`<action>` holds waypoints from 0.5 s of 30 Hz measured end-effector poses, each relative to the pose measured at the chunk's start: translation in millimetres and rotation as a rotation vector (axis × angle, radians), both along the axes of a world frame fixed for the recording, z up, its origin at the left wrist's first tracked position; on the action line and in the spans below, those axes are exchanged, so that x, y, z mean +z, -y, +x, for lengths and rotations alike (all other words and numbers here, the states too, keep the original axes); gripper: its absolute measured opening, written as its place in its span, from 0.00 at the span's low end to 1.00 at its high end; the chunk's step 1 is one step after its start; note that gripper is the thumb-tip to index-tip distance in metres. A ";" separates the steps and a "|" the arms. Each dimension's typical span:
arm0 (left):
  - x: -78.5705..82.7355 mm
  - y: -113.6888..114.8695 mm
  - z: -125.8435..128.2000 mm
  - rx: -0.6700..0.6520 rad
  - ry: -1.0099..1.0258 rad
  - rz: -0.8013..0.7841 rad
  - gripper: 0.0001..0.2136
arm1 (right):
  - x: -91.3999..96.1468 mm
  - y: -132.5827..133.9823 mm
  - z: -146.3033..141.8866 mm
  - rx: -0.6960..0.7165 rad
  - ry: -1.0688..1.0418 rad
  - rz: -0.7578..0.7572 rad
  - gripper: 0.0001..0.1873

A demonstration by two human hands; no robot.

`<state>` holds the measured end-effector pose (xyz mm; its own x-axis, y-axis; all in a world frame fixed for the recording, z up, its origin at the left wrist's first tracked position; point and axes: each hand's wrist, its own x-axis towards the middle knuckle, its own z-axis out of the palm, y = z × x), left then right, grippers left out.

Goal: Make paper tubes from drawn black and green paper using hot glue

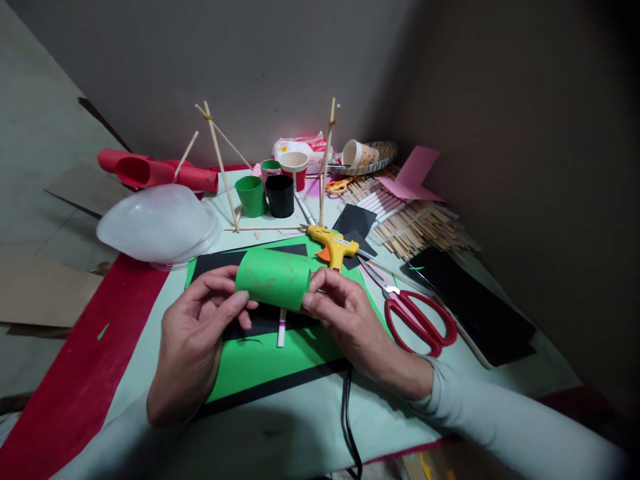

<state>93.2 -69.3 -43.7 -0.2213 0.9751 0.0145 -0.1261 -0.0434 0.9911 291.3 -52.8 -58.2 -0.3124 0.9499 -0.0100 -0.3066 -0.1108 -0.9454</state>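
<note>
My left hand (193,340) and my right hand (347,320) together hold a piece of green paper (273,277) curled into a roll, one hand pinching each end. Faint pencil lines show on its surface. Under the roll lie a flat green sheet (270,360) and black paper (260,320), with a white marker (281,328) on them. A yellow glue gun (334,245) rests just beyond my right hand, its black cord (350,427) running toward me.
Red-handled scissors (417,317) lie to the right, beside a dark tablet (470,303). Behind stand green (251,195), black (280,195) and paper cups, a stick frame (223,167), wooden sticks (420,230), pink paper (415,173), a clear plastic lid (157,223) and red tubes (150,171).
</note>
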 end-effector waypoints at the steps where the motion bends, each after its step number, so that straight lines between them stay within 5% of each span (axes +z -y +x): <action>1: -1.5 0.9 -1.2 0.002 -0.031 0.030 0.09 | -1.7 0.0 -0.1 0.006 -0.019 -0.016 0.12; 10: -7.7 5.9 -5.5 -0.086 -0.079 -0.032 0.10 | 5.2 5.5 1.6 0.080 -0.023 -0.032 0.13; 15: -1.6 6.8 0.5 -0.050 -0.085 -0.062 0.11 | 7.6 5.8 0.6 -0.059 0.367 0.345 0.09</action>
